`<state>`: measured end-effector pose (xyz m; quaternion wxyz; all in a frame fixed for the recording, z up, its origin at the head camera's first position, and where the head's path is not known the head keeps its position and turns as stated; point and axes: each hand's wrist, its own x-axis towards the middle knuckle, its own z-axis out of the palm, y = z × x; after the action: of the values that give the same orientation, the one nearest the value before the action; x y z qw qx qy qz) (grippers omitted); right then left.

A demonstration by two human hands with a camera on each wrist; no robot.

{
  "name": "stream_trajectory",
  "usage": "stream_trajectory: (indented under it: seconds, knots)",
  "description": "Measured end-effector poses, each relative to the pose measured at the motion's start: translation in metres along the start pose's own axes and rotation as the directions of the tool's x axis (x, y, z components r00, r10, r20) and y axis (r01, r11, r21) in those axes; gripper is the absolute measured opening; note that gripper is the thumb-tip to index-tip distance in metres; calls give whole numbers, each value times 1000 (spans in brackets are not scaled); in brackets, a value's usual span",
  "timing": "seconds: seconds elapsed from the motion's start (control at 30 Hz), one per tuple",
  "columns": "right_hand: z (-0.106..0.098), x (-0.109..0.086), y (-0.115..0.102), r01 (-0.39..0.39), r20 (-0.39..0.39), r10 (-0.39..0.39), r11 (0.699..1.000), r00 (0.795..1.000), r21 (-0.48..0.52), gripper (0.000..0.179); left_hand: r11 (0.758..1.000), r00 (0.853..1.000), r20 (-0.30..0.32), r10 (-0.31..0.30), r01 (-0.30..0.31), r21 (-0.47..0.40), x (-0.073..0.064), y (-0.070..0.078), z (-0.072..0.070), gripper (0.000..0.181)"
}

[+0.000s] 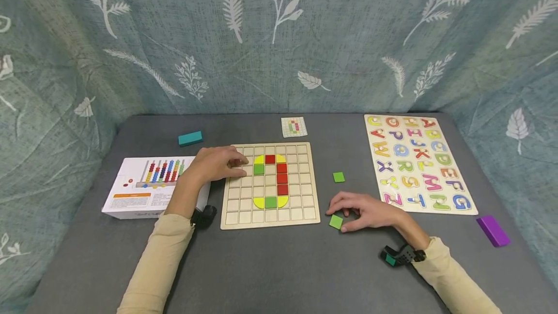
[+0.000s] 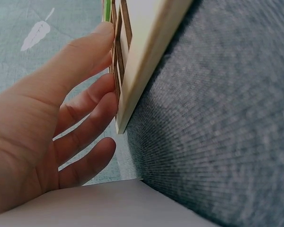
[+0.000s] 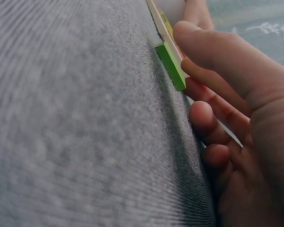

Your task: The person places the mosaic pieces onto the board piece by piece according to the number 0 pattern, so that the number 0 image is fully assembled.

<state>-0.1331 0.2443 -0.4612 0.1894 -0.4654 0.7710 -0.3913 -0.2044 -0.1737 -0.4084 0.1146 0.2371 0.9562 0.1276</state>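
Observation:
My left hand rests on the left side of a wooden grid board, fingers loosely bent at its edge and pinching nothing. On the board, red squares, green squares and rounded yellow corner pieces form a ring with gaps on its left side. To the board's right, my right hand reaches over a green square tile lying on the table. Thumb and index finger are spread on either side of that tile. Another green tile lies farther back.
A small pattern card lies behind the board. A white box with an abacus picture sits under the left forearm, with a teal block behind it. At right are an alphabet puzzle board and a purple block.

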Motion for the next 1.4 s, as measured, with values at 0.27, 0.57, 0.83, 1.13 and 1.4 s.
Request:
stream_trajectory:
  seconds: [0.27,0.57,0.83,1.13,1.4]
  knots:
    - [-2,1,-1,23,25,-23,1000,999,-5,36,1000,1000,0,1,-1,-10,-1,0,1,34]
    - [-2,1,-1,21,27,-19,998,999,-62,29,1000,1000,-6,5,-5,8,-1,0,0,34]
    - [1,3,-1,60,-20,-61,997,998,-48,26,1000,1000,-4,9,-9,12,-1,0,-1,34]
    - [4,10,-20,84,-115,-90,995,989,-60,26,1000,1000,-4,7,-7,12,0,1,-1,35]
    - [0,11,-28,8,-162,-5,1000,987,18,24,1000,1000,-7,3,-3,-1,0,1,0,34]
